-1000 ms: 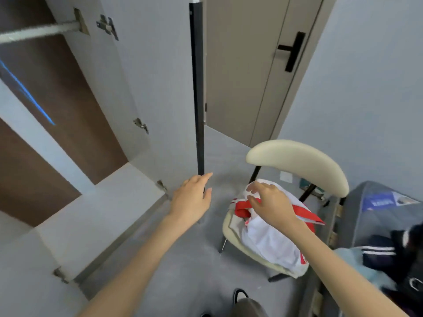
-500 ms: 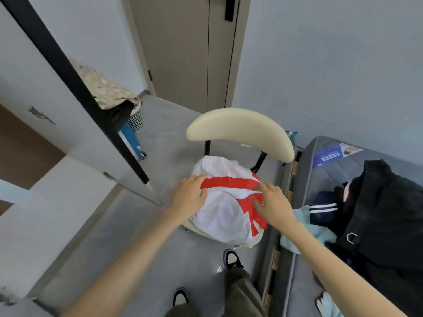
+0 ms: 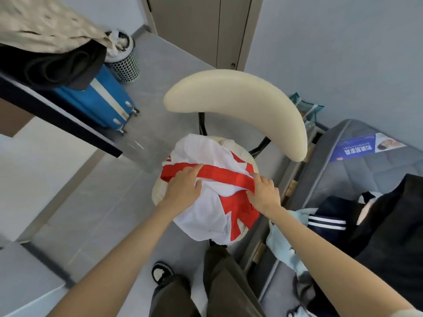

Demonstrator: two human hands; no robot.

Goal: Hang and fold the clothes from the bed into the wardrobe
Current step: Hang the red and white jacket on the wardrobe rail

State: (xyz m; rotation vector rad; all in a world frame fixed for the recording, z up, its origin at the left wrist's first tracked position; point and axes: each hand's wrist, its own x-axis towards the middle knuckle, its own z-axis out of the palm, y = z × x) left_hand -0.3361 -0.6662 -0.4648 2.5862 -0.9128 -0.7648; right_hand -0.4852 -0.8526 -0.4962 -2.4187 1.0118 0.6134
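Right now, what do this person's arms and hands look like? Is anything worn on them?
The left arm and right arm are bare, with no sleeves over the forearms. The left hand and right hand wear no gloves, and no ring, watch or bracelet shows. At the bottom right corner a pale edge crosses the right arm, possibly a short sleeve's hem.

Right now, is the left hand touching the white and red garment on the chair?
Touching. Head view: left hand rests on the white and red garment, fingers across its red band.

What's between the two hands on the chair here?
In the head view, the red band of the white garment spans between left hand and right hand.
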